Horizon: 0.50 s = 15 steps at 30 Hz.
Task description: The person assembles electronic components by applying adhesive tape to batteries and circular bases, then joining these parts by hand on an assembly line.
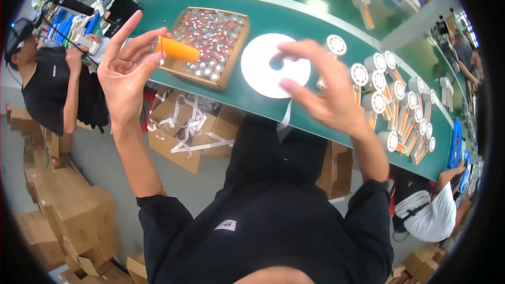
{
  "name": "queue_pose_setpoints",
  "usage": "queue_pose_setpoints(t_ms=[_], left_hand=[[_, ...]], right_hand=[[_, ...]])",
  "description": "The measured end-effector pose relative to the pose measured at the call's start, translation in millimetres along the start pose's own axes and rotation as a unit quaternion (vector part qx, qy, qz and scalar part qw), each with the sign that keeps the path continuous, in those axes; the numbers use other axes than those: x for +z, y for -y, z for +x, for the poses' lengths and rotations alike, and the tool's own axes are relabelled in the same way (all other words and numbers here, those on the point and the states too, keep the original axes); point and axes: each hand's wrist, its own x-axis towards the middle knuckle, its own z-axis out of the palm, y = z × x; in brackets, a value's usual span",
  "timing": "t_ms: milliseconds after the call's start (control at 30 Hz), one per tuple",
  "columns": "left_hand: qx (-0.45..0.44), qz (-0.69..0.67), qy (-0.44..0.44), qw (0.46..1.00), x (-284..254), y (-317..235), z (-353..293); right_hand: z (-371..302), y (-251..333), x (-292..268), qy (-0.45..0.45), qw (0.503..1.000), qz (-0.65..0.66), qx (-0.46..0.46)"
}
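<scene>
My left hand holds an orange cylindrical battery by one end, between thumb and fingers. The battery lies level in the air, in front of an open cardboard box full of round silver-ended pieces with red wires. Over the right part of a flat white reel hovers my right hand, thumb and fingers apart, nothing visible between them. The reel rests on the green table, and a pale strip hangs from it over the near edge.
Several white round-headed devices with orange in their handles stand crowded on the table's right. Below, an open carton holds tangled white strips. Stacked cartons fill the lower left. Co-workers sit at left and right.
</scene>
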Motion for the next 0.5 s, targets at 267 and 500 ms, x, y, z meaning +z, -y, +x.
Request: queue_pose_setpoints(t_ms=[267,500], left_hand=[[0.012,-0.220,0.138,0.966,56.4,10.5,-28.0],[-0.100,-0.174,0.198,0.960,109.3,28.4,-52.4]], right_hand=[[-4.9,17.1,53.0,0.009,0.810,0.544,0.218],[-97.9,28.3,52.4,-0.024,0.798,0.524,0.298]])
